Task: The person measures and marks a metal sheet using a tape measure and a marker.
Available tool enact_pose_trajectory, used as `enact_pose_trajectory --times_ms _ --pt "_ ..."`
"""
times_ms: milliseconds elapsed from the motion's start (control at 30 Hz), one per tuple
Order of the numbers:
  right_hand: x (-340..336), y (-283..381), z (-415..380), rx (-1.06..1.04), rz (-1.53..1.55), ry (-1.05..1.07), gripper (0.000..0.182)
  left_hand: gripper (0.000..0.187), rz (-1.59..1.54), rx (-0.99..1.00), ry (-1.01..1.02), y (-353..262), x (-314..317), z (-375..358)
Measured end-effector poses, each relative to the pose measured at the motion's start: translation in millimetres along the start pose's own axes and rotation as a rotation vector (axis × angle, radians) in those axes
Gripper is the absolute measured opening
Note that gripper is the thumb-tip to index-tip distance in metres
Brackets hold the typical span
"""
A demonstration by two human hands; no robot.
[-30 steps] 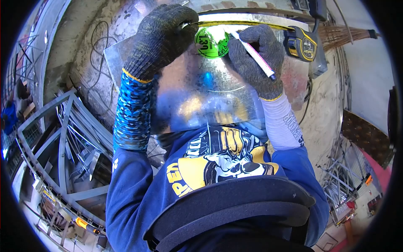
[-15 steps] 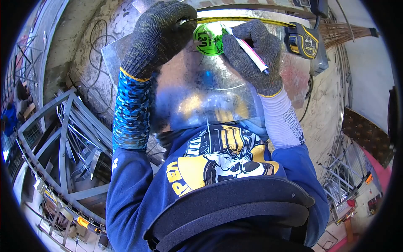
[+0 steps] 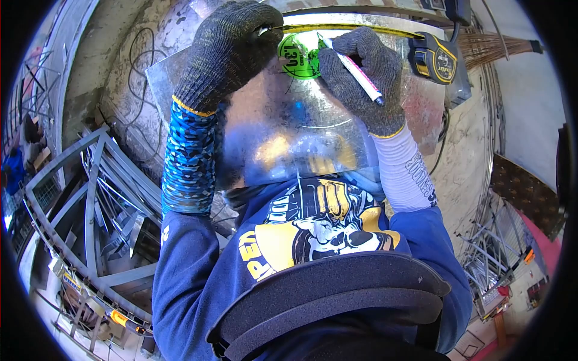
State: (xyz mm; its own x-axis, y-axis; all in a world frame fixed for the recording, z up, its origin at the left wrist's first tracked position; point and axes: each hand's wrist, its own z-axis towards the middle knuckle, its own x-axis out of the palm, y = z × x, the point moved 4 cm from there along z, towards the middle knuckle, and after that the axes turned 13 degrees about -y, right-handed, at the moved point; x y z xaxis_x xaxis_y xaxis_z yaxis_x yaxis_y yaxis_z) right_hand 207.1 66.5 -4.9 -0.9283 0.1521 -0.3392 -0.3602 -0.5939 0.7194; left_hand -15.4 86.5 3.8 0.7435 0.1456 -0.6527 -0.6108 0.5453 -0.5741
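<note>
My gloved left hand [image 3: 235, 51] is closed on the end of a tape measure's yellow blade [image 3: 349, 27]. That blade runs across the far part of a shiny metal sheet [image 3: 289, 126] to its black and yellow case [image 3: 435, 58] on the right. In my gloved right hand [image 3: 367, 78], a white marker pen [image 3: 356, 73] is pinched, its tip pointing up and left near the blade. Below the blade, between my hands, a round green sticker [image 3: 299, 57] lies on the sheet, partly covered by my right fingers.
A metal frame [image 3: 93, 198] with thin metal strips in it stands at the left. A straw broom [image 3: 487, 48] lies at the upper right. More metal pieces [image 3: 490, 246] are at the lower right, and a dark cable [image 3: 137, 84] curls over the floor.
My right hand and the marker have shifted very slightly up and left. My left hand, the tape measure and the sheet stay where they were.
</note>
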Motion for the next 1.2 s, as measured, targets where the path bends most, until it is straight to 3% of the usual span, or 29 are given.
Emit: enact_pose_trajectory --times_ms 800,867,1200 --pt "-1.0 2.8 -1.8 0.047 -0.023 0.008 0.018 0.022 0.019 -0.022 0.018 1.9 2.4 -1.5" --pt "-0.8 2.6 -1.0 0.061 -0.025 0.012 0.018 0.023 0.024 0.047 -0.019 -0.4 0.8 -0.5" --pt "-1.4 4.6 1.2 -0.005 -0.02 0.003 0.018 0.024 0.022 0.006 0.003 0.1 0.2 -0.7"
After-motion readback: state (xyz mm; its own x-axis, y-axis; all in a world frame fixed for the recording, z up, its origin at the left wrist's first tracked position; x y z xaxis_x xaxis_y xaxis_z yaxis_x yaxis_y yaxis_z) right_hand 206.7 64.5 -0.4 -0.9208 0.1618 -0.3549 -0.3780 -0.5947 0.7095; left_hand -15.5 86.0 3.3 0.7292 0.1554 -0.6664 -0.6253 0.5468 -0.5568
